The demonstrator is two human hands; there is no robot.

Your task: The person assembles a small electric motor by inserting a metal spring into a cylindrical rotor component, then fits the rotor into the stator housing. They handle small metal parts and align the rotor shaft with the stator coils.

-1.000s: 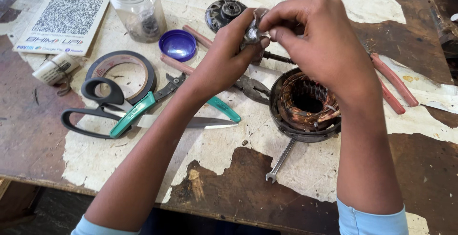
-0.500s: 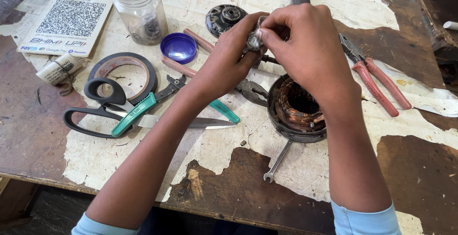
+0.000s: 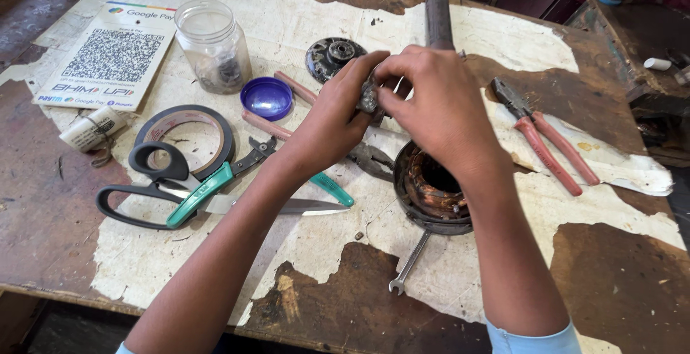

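Both hands have stayed locked together over the same small metal part while the view has slid a little, so the red-handled pliers (image 3: pixel 546 142) now lie in full sight at the right. Fingertips of the left hand (image 3: pixel 338 113) and the right hand (image 3: pixel 435 106) meet and pinch the small grey metal part (image 3: pixel 369 97), which sits raised off the table, just above and left of the round motor stator (image 3: pixel 431 189) with its copper windings; what the part is exactly cannot be told, since the fingers cover most of it. Under the right wrist the stator rests on the worn table (image 3: pixel 611 268), and a slim spanner (image 3: pixel 410 262) sticks out from beneath it toward the near edge. Just beyond the left fingers lies a dark round end cap (image 3: pixel 332 56), and a rusty bar (image 3: pixel 436 9) runs away from the hands. Below the left forearm lie teal-handled pliers (image 3: pixel 215 185) crossed over black-handled scissors (image 3: pixel 144 178), beside a ring of tape (image 3: pixel 185 131). Farther left stand a blue lid (image 3: pixel 266 98), a clear jar (image 3: pixel 213 45) and a printed card (image 3: pixel 108 56).
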